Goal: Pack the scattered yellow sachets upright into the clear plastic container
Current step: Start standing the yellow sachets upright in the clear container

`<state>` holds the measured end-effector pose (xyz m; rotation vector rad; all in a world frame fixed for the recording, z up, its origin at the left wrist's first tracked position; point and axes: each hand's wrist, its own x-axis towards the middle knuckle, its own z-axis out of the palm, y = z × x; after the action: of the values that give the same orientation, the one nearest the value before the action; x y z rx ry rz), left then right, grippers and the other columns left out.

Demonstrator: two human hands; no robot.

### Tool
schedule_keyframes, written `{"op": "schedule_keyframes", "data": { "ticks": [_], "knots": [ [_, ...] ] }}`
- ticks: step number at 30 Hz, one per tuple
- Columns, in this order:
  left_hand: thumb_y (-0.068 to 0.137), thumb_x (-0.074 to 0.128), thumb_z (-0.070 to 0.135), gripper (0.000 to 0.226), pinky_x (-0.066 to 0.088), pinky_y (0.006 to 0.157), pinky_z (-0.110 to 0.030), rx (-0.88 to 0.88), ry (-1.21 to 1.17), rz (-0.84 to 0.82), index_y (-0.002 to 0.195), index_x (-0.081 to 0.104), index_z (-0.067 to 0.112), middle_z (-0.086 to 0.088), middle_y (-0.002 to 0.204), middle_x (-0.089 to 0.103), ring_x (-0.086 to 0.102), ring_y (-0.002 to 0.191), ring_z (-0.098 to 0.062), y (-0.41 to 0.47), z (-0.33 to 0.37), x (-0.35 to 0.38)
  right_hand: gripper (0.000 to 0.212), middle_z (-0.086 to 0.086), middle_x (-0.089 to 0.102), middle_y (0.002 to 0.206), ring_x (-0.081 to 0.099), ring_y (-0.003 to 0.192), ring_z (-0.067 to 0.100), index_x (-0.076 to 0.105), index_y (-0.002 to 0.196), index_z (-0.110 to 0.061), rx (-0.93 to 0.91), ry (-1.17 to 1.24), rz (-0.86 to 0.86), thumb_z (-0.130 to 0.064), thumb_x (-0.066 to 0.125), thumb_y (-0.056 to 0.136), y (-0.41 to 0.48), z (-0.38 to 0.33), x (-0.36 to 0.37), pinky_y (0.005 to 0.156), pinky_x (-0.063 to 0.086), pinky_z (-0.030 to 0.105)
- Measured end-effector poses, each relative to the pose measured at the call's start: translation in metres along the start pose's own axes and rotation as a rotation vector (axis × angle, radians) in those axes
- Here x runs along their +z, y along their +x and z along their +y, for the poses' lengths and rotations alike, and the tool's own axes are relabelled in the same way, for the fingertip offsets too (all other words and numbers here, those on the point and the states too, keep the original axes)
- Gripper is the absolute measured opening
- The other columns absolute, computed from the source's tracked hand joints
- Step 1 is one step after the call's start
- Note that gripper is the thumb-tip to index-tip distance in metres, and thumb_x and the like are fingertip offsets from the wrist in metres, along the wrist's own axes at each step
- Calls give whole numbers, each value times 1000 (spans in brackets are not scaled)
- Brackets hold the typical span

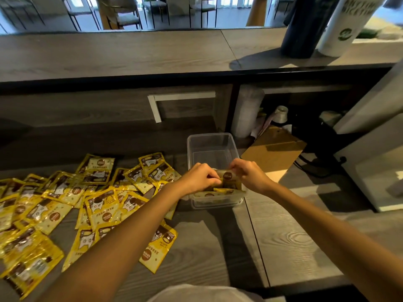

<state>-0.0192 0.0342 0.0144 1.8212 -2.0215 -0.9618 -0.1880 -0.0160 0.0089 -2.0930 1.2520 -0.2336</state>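
Observation:
A clear plastic container (212, 147) stands on the grey wooden counter, its far half bare inside. At its near end several yellow sachets (218, 195) stand on edge. One yellow sachet (229, 177) is held over that near end from both sides: my left hand (201, 178) grips its left edge with curled fingers and my right hand (247, 174) pinches its right edge. Many more loose yellow sachets (100, 205) lie flat and overlapping on the counter to the left of the container.
A brown cardboard sheet (275, 149) lies right of the container. A raised shelf (130, 53) runs across the back with a dark cylinder (302, 27) and a white cup (344, 25) on it. A white appliance (375, 162) stands at the right.

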Motion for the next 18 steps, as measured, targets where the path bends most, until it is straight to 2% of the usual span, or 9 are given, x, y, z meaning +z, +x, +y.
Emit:
{"op": "schedule_keyframes", "data": {
  "ticks": [3, 5, 7, 9, 11, 13, 15, 18],
  "knots": [
    [94, 50, 25, 27, 47, 87, -38, -31, 95, -62, 99, 72, 9, -13, 94, 71, 64, 88, -22, -7, -8, 1, 31, 10, 60, 109, 58, 107, 23, 58, 113, -7, -16, 26, -89, 8, 46, 88, -12, -1, 0, 85, 52, 29],
    [96, 42, 26, 30, 29, 106, -39, -48, 211, -88, 99, 69, 12, -11, 92, 69, 61, 91, -19, -11, -14, 0, 40, 13, 59, 123, 55, 116, 24, 56, 123, -6, -4, 37, -112, 10, 42, 89, -17, 0, -2, 94, 49, 32],
    [99, 34, 24, 33, 12, 115, -43, -56, 251, -97, 92, 64, 11, -7, 89, 65, 57, 94, -19, -15, -15, -1, 40, 14, 60, 125, 55, 116, 23, 57, 124, -5, 3, 65, -112, 10, 40, 90, -21, 0, -3, 95, 48, 31],
    [101, 30, 23, 32, 19, 112, -42, -30, 255, -89, 82, 53, 13, -5, 82, 57, 53, 87, -19, -18, -12, 0, 36, 14, 62, 121, 56, 109, 18, 59, 121, -5, 7, 100, -99, 6, 41, 92, -25, -1, -2, 92, 47, 28],
    [102, 29, 23, 29, 26, 106, -40, -16, 266, -103, 86, 52, 16, -9, 87, 58, 53, 92, -23, -22, -8, 4, 33, 13, 64, 119, 57, 106, 17, 62, 118, -6, 6, 113, -95, 4, 42, 93, -27, -1, 0, 89, 47, 26],
    [102, 29, 23, 29, 25, 106, -38, -18, 263, -121, 89, 53, 15, -7, 87, 55, 54, 96, -24, -25, -6, 7, 31, 13, 64, 118, 58, 106, 19, 63, 116, -5, 7, 108, -98, 1, 42, 94, -29, -1, 2, 88, 46, 25],
    [102, 27, 23, 30, 24, 107, -40, -17, 239, -124, 85, 51, 15, -5, 85, 53, 53, 90, -21, -27, -7, 8, 30, 13, 65, 117, 59, 105, 19, 64, 114, -3, 10, 95, -98, -2, 42, 95, -30, -3, 2, 86, 45, 23],
    [101, 26, 23, 37, 25, 107, -40, -40, 197, -109, 88, 56, 8, -13, 90, 58, 56, 94, -25, -30, -10, 7, 31, 4, 62, 108, 52, 86, 4, 64, 114, -5, 3, 22, -106, -9, 39, 97, -32, -7, 4, 79, 43, 15]
  ]
}}
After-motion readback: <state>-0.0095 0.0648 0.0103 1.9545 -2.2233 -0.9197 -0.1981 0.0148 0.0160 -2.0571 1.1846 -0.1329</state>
